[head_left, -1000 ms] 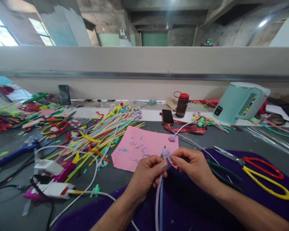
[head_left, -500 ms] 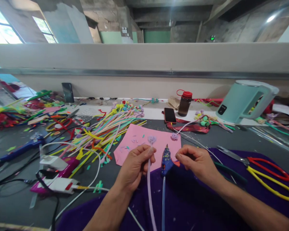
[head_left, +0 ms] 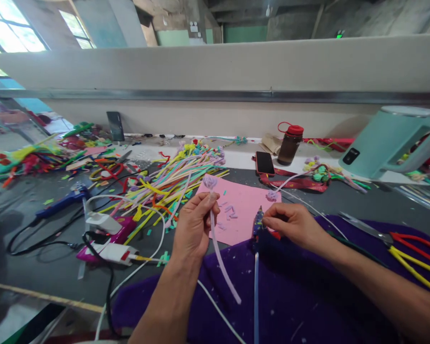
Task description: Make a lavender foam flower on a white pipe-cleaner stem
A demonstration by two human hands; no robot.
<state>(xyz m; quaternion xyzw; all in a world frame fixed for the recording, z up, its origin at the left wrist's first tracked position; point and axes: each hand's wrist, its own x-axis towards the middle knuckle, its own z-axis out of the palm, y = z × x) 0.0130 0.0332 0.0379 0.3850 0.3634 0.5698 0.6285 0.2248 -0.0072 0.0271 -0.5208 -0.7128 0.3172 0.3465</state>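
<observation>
The lilac pipe-cleaner flower [head_left: 210, 182] now stands up in my left hand [head_left: 194, 228], its curled head above my fingertips and its pale stem [head_left: 224, 267] trailing down over the purple cloth [head_left: 290, 296]. A second ago both hands were pinched together on that curled head; since then they have drawn apart, and the left alone has carried the flower up and to the left, fingers closed on the stem just under the head. My right hand [head_left: 290, 225] has gone to the small blue glue gun [head_left: 258, 224] lying at the near edge of the pink paper sheet [head_left: 241, 210]; thumb and fingers are narrowed at its nozzle end, touching it, though I cannot tell whether they truly grip it. So the shaping looks finished for now, and the glue seems to be what I am after. Lilac snippets dot the pink sheet. Beyond it a heap of coloured pipe cleaners [head_left: 172, 181] spreads across the worktop [head_left: 344, 203], with a red phone [head_left: 264, 163], a brown bottle [head_left: 288, 144] and a mint kettle [head_left: 387, 143] at the back. Red and yellow scissors [head_left: 408, 248] lie to my right.
</observation>
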